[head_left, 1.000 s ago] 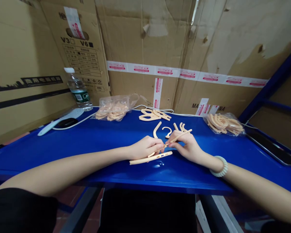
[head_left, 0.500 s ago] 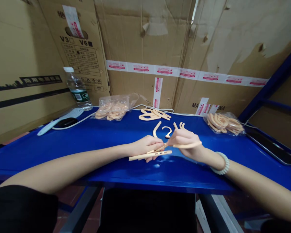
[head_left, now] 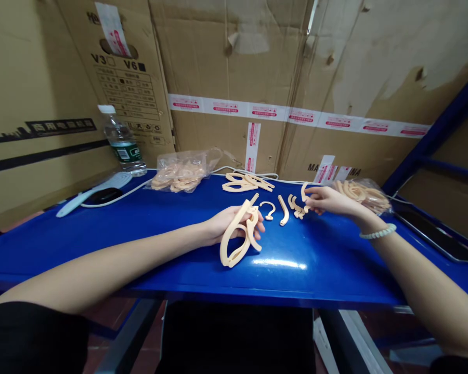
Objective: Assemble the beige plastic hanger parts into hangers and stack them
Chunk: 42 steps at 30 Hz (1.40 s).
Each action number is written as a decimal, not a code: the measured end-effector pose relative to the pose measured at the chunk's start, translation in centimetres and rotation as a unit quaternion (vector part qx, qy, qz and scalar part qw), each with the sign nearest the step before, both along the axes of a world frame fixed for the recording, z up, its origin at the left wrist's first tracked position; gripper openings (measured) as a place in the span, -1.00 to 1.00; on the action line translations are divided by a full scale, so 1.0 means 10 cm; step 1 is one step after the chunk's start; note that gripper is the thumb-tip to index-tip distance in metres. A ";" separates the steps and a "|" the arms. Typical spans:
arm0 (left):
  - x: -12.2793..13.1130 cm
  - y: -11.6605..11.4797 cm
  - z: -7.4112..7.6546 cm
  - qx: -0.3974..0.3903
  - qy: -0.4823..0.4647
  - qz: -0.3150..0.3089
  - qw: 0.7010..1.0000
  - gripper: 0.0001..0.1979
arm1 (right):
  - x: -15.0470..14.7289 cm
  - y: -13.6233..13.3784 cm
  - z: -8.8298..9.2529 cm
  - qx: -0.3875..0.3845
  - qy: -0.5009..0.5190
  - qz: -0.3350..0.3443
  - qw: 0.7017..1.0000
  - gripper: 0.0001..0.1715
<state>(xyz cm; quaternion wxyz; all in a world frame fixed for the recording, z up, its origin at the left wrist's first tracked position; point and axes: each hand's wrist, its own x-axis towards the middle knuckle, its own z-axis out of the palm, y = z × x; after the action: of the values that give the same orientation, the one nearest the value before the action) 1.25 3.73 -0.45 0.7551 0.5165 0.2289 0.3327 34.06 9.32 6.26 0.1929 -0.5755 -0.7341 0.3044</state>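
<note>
My left hand (head_left: 229, 222) is closed around a peach plastic hanger frame (head_left: 238, 240), holding it tilted just above the blue table (head_left: 148, 234). My right hand (head_left: 328, 200) reaches to the far right and pinches a small curved peach piece (head_left: 304, 193) beside a row of loose curved pieces (head_left: 289, 206). A small hook piece (head_left: 268, 209) lies between my two hands. A white bead bracelet sits on my right wrist.
A pile of assembled hangers (head_left: 245, 183) lies at the back. Two plastic bags of peach parts (head_left: 179, 174) (head_left: 362, 193) sit on either side. A water bottle (head_left: 121, 143), a white device (head_left: 93, 193) with a cable, and cardboard walls (head_left: 237, 78) surround the table.
My hands have separated. The left hand now holds the joined hanger frame by itself, turned more upright. The right hand moved right and back to the loose pieces and pinched one.
</note>
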 end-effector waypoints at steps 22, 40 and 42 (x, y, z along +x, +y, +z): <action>0.03 -0.01 0.04 -0.020 -0.074 0.093 0.993 -0.83 | -0.35 -0.22 -0.18 0.345 -0.180 0.045 0.920 -0.57; 0.06 -0.08 0.16 -0.069 -0.122 0.149 0.979 -0.55 | -0.96 -0.84 -0.43 0.564 -0.218 0.385 0.697 -0.76; 0.08 -0.10 0.10 -0.022 -0.085 0.170 0.981 -0.55 | -0.96 -0.83 -0.44 0.571 -0.223 0.378 0.694 -0.77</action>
<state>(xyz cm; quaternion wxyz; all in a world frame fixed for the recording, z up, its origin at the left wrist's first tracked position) 2.10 2.73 0.58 0.7152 0.4231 0.2559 0.4940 24.46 0.97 1.84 0.1844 -0.0795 -0.9435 -0.2635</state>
